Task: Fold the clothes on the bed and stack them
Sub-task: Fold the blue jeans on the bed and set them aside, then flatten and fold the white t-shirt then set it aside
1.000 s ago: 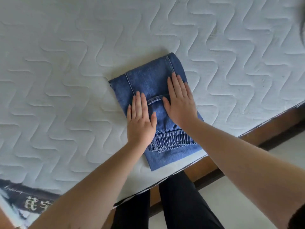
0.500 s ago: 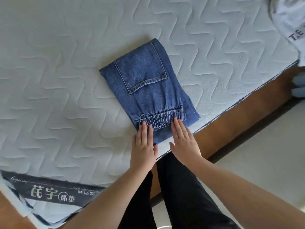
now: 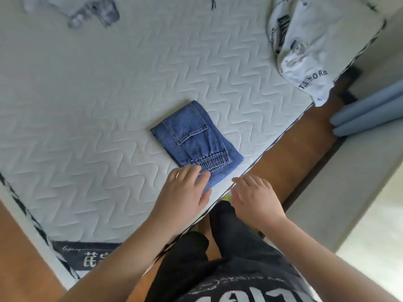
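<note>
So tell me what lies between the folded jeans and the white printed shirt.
Only bare quilted mattress between the folded jeans and the white printed shirt, in the head view.

Beside the brown wooden bed frame [image 3: 305, 153] lie pale blue rolls [image 3: 368, 114] on a grey floor [image 3: 349, 192].

A single head view is given, aimed steeply down at close range onto the bed [image 3: 109, 94] edge.

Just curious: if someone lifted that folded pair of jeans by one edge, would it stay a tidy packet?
Probably not: the folded jeans are soft layered denim, so they would likely droop open. The elastic waistband adds bulk, not stiffness. Pushed, they would likely slide on the quilted mattress.
</note>
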{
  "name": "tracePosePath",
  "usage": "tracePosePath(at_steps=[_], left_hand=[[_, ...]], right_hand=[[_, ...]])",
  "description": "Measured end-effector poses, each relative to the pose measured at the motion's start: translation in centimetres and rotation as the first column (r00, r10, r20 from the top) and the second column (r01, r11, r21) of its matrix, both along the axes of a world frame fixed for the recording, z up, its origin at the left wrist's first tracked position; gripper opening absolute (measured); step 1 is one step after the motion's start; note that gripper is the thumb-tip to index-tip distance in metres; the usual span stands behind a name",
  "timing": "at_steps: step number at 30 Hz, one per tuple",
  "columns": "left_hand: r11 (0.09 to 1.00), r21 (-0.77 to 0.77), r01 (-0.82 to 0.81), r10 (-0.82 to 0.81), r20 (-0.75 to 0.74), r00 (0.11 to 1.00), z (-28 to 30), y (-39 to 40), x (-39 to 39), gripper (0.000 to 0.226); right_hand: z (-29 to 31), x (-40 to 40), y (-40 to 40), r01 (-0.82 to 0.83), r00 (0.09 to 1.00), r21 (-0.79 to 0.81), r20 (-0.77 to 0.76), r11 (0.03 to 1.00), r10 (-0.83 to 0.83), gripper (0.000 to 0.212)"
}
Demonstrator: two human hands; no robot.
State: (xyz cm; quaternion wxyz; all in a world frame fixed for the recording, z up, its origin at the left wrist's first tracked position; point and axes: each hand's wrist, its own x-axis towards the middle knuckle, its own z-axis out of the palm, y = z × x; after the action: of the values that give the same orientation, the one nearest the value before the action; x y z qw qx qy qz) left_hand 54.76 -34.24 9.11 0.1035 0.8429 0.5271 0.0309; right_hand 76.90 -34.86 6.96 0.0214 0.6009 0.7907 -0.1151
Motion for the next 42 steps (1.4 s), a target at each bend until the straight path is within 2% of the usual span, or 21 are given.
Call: tracePosePath(at_steps=[3,6,11,16,21,30,33,36,42], left_hand=[[0.996,0.066,0.064,-0.061,-0.037,0.997,4.3,-1.3,0.2,0.046],[0.99,0.106,0.095,-0.09,-0.042,0.995,7.5,-2.2,0.6,0.049],[0.972,0.21,0.109,-0.106,-0.023,0.994,11.2,-2.4,2.1,0.049],[0.945,0.269,0.183,-0.193,0.012,0.981,13.6,-1.2,5.8,0.048],[0.927,0.242,0.286,-0.288,-0.029,0.957,15.1,1.3,11.4,0.051],[0.889,0.195,0.413,-0.403,-0.094,0.911,17.2,5.9,25.1,0.061],[0.889,0.217,0.404,-0.401,-0.06,0.914,17.3,7.6,28.1,0.059],[0.91,0.244,0.334,-0.333,-0.049,0.942,17.2,10.0,29.3,0.058],[0.93,0.253,0.268,-0.262,-0.059,0.963,15.6,16.4,30.1,0.057]], right_hand=[[4.7,-0.6,-1.7,-0.023,0.999,0.114,-0.03,0.993,0.027,0.036],[9.1,-0.6,-3.0,-0.032,0.999,0.254,-0.033,0.967,0.042,0.033],[14.6,1.1,-4.0,0.072,0.997,0.37,-0.056,0.926,-0.055,0.036],[16.2,4.2,-5.0,0.153,0.988,0.362,-0.067,0.919,-0.138,0.037],[16.2,10.1,-5.4,0.32,0.947,0.342,-0.097,0.884,-0.305,0.043],[16.9,22.5,-5.1,0.468,0.88,0.369,-0.112,0.803,-0.462,0.048],[17.0,25.1,-3.9,0.479,0.875,0.357,-0.113,0.802,-0.472,0.048],[16.9,27.0,-1.8,0.48,0.875,0.325,-0.108,0.815,-0.473,0.05],[16.2,28.8,6.0,0.472,0.881,0.307,-0.132,0.827,-0.454,0.051]])
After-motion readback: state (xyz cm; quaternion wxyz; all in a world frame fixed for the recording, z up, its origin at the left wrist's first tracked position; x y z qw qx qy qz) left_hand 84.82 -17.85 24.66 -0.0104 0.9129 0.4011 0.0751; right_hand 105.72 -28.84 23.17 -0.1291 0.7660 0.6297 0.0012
